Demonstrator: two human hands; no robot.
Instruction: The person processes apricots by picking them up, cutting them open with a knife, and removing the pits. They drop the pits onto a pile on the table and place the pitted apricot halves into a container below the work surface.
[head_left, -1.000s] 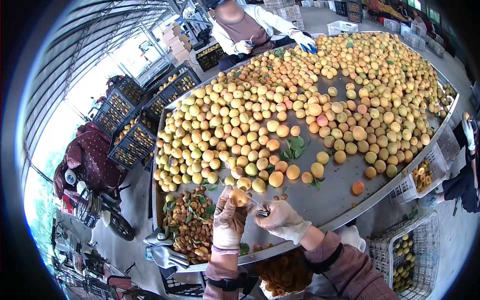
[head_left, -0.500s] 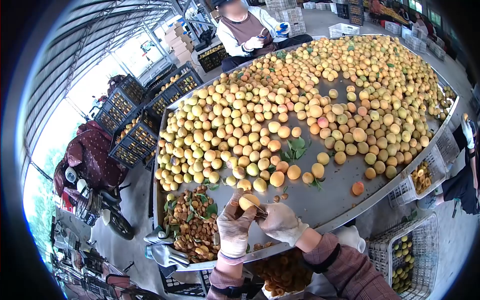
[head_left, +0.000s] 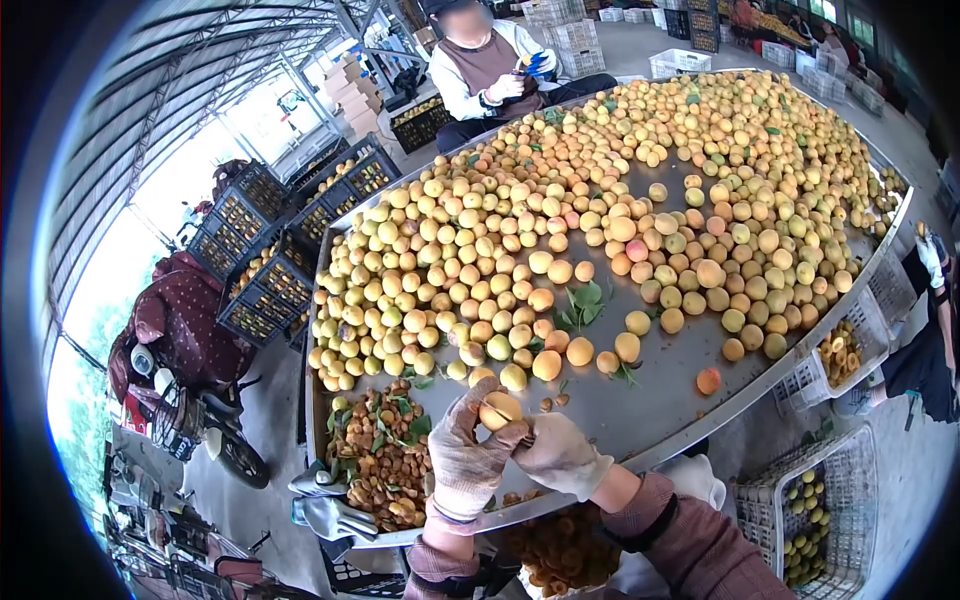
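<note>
My left hand (head_left: 467,458), in a stained pale glove, grips an apricot (head_left: 499,410) above the table's near edge. A dark cut line runs across the fruit, which looks partly split. My right hand (head_left: 563,456), gloved too, is closed against the fruit's lower right side. A small knife blade showed there a moment ago; now the fingers hide it. Left of my hands lies a heap of brown pits and scraps (head_left: 385,460) with green leaves. Whole apricots (head_left: 450,260) cover much of the metal table (head_left: 640,410). Below the edge sit halved apricots (head_left: 562,555).
Grey gloves (head_left: 338,518) lie at the table's near left corner. Crates of fruit (head_left: 270,290) and a covered motorbike (head_left: 185,320) stand left. White crates (head_left: 810,510) are at right. A co-worker (head_left: 490,75) sits across the table; another person (head_left: 935,330) is at far right.
The cut in the apricot has opened wider and the fruit has turned in my left hand. The knife blade has gone out of sight behind my right fingers. The view has shifted slightly.
</note>
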